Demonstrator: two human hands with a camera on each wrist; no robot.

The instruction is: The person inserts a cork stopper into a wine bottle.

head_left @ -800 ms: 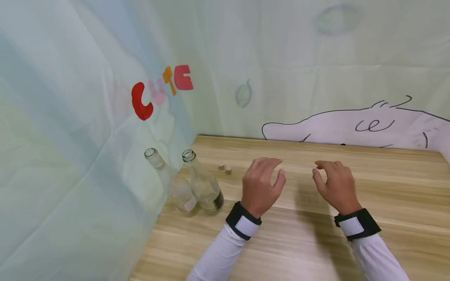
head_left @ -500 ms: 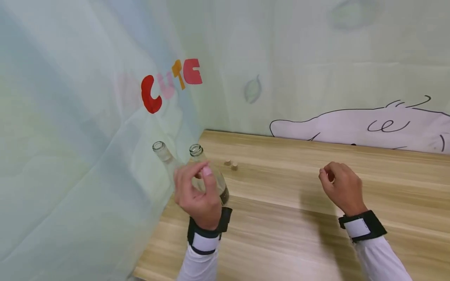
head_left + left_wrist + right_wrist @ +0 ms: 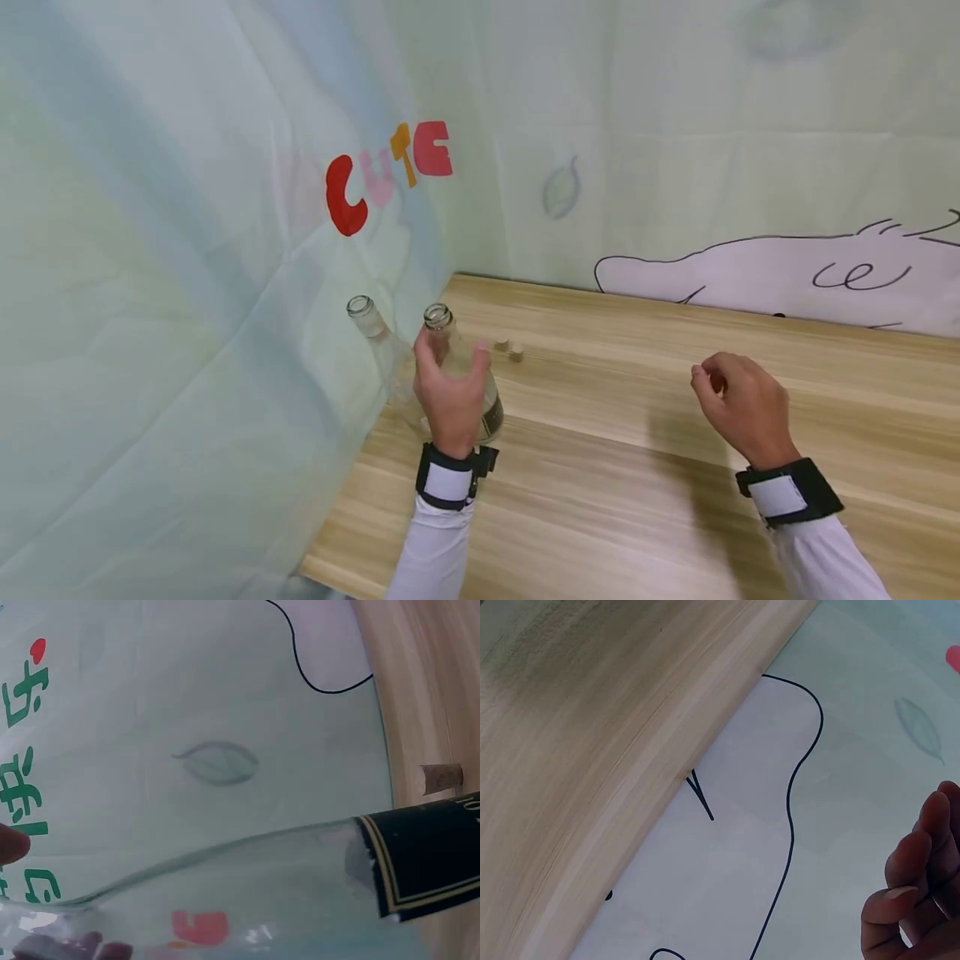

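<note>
My left hand [image 3: 452, 400] is at the clear glass bottle [image 3: 491, 392] with the black label. Its fingers lie along the left of the neck, and the thumb is spread away on the right. In the left wrist view the thumb stands apart from the glass of this bottle [image 3: 247, 877]; fingertips show through it. A second clear glass bottle [image 3: 367, 317] stands just left, partly hidden by the hand. Two small corks [image 3: 516, 354] lie behind the bottles. My right hand [image 3: 750, 408] hovers over the table at the right, fingers loosely bent, holding nothing.
The wood-grain table [image 3: 600, 500] meets a pale printed cloth [image 3: 225, 333] on its left and back. Coloured letters [image 3: 347, 196] and a white cartoon figure [image 3: 750, 267] are printed on the cloth. The table's left edge runs close to the bottles.
My left hand has moved left from mid-table to the labelled bottle, its thumb and fingers spreading around the neck. The right hand's fingers have bent a little more. The view has turned slightly left.
</note>
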